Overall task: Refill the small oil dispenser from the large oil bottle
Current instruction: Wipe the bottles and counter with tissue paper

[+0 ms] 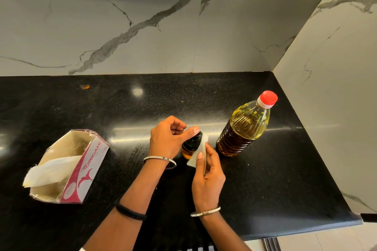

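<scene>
Gripping the small oil dispenser (188, 149) by its black top, a person's left hand (166, 138) curls thumb and fingers round it, while the right hand (207, 177) pinches a white tissue (199, 150) against the glass just below. Near the right of that grip stands the large oil bottle (242, 128), red-capped and upright on the black counter (265, 179); well off to its left lies an open tissue box (81, 169).

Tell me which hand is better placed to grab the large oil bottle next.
Right, probably. The right hand sits next to the large oil bottle and holds only a tissue; the left hand grips the small oil dispenser's top, farther from the bottle.
</scene>
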